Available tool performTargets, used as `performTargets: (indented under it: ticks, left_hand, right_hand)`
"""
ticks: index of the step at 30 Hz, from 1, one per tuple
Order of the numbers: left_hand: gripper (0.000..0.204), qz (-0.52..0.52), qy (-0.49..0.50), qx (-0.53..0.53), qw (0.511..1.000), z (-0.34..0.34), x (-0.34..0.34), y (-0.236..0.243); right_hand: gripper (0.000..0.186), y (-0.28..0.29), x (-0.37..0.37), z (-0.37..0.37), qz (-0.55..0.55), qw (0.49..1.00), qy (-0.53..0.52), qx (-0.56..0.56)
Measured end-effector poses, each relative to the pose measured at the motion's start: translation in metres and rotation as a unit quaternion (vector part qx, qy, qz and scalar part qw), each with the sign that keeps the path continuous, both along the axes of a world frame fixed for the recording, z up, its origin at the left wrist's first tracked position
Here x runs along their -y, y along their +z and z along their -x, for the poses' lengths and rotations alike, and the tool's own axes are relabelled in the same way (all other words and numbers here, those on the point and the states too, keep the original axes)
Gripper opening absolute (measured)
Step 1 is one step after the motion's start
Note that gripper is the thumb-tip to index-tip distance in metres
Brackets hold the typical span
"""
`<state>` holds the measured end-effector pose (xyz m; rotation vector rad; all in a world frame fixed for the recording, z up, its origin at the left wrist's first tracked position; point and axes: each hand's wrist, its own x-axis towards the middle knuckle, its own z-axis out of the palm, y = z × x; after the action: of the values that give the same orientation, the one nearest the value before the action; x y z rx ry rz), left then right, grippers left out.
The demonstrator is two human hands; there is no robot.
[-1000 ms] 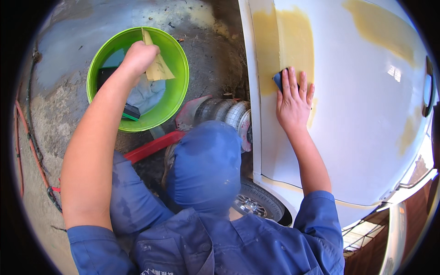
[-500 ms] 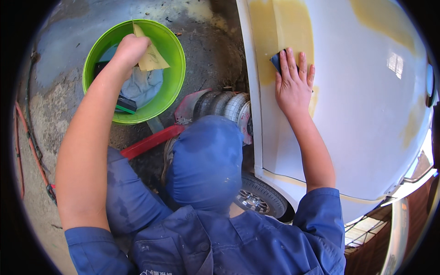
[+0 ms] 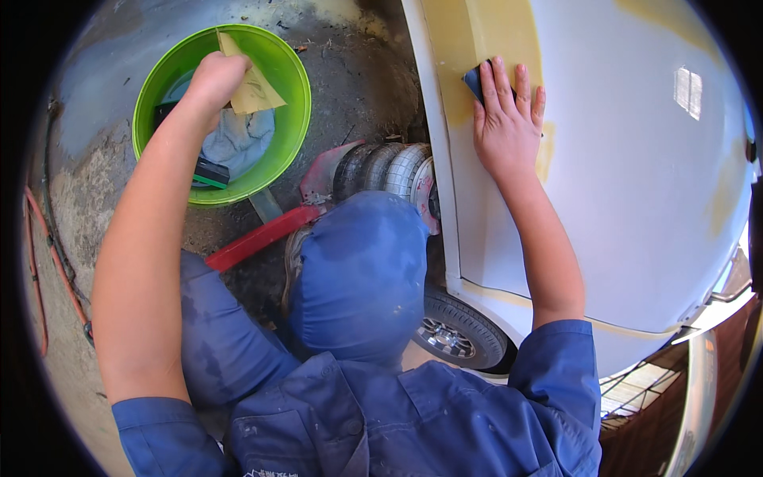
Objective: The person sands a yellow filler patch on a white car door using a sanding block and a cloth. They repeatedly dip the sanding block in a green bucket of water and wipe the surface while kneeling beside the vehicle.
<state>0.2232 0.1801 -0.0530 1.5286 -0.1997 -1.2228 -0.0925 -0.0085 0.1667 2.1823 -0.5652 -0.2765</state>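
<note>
My left hand [image 3: 219, 78], fingers closed, holds a yellow paper sheet [image 3: 258, 89] over the green bucket [image 3: 286, 147]. A pale wet cloth [image 3: 242, 135] and a black-and-green block [image 3: 212, 172] lie inside the bucket. My right hand [image 3: 509, 135] presses a dark blue pad [image 3: 475, 79] onto a yellowish patch [image 3: 503, 28] of the white vehicle panel [image 3: 620, 191]. Its fingers are straight over the pad, hiding much of it.
Below are my bent legs [image 3: 354, 270] in blue trousers, beside a red metal bar [image 3: 254, 238], several stacked tyres [image 3: 381, 171] and the vehicle's wheel [image 3: 461, 342]. Hoses [image 3: 56, 258] lie on the stained concrete floor [image 3: 346, 71] at left.
The whole view has shifted, so things sit higher in it. My right hand and pad have also slid up the panel, away from me. My left hand keeps its hold over the bucket.
</note>
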Motion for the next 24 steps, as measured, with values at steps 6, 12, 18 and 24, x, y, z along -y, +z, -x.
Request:
performTargets:
  ticks: [6, 12, 18, 24]
  left_hand:
    - [0.039, -0.020, 0.008, 0.005, 1.000, -0.004, 0.002, 0.000]
    - [0.040, -0.001, -0.005, 0.025, 1.000, 0.005, 0.002, 0.001]
    - [0.039, 0.000, 0.009, 0.007, 1.000, -0.001, 0.000, 0.002]
    - [0.039, -0.012, 0.001, 0.005, 1.000, -0.002, 0.006, -0.005]
  right_hand:
    - [0.066, 0.012, -0.040, 0.055, -0.009, 0.998, -0.053, -0.032]
    - [0.062, -0.001, 0.005, -0.014, -0.004, 1.000, 0.029, 0.009]
    - [0.064, 0.007, -0.045, 0.039, -0.021, 0.999, -0.044, -0.015]
    - [0.067, -0.003, -0.046, 0.072, -0.029, 0.997, -0.063, -0.033]
